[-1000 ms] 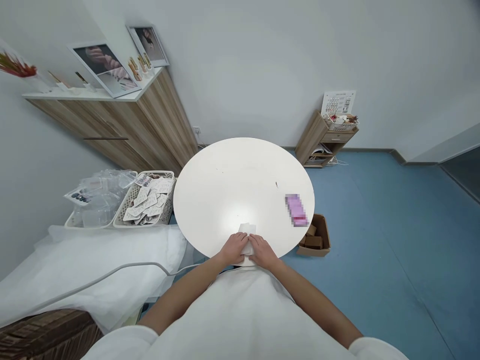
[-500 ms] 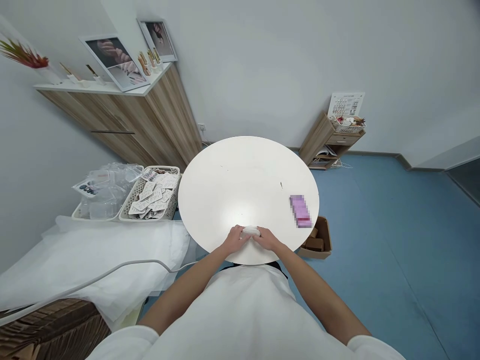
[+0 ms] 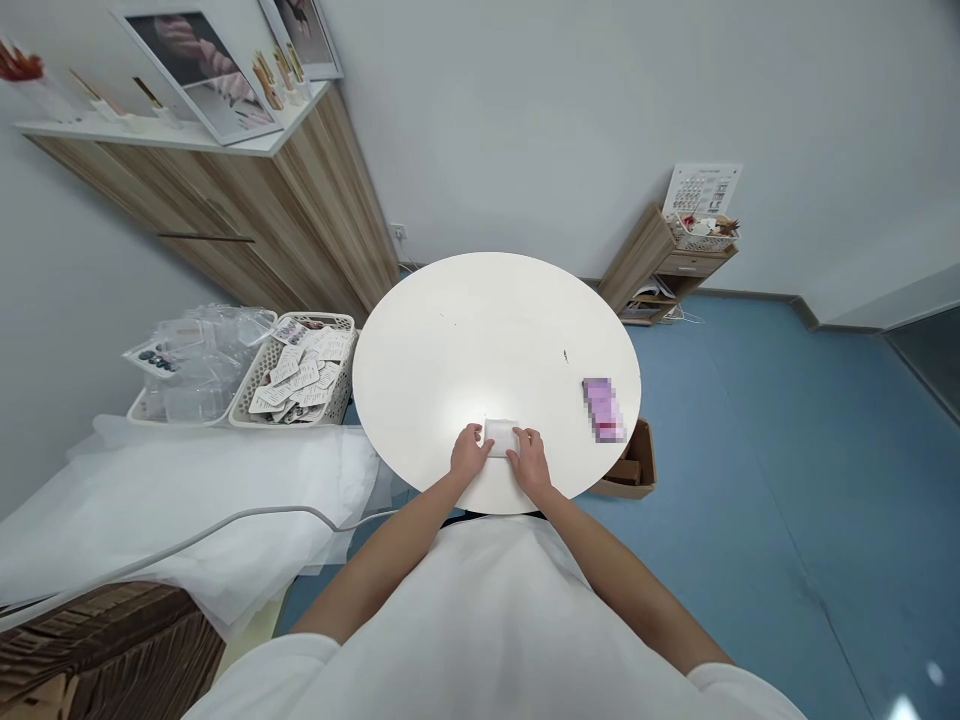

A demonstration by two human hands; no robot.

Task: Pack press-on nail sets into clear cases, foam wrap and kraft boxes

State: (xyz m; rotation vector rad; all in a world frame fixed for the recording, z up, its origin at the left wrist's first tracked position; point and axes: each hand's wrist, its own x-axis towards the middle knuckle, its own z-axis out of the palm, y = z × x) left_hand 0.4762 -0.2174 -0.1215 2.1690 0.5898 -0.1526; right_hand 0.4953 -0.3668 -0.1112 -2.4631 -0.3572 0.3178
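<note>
A small flat white packet, seemingly wrapped in soft sheet material, lies at the near part of the round white table. My left hand is at its left edge, fingers curled and thumb against the lower left corner. On the other side, my right hand grips the right edge between thumb and fingers. What is inside the wrapping is hidden. A pixelated purple object rests on the table to the right.
Left of the table, a white basket holds printed cards, beside clear plastic packaging. White sheeting with a grey cable lies nearer. A cardboard box stands on the floor at right. Wooden cabinets line the wall.
Both hands have moved forward from the near table edge and apart. The white packet, earlier seen edge-on and narrow between them, now shows its broad face. The head view has shifted slightly.
</note>
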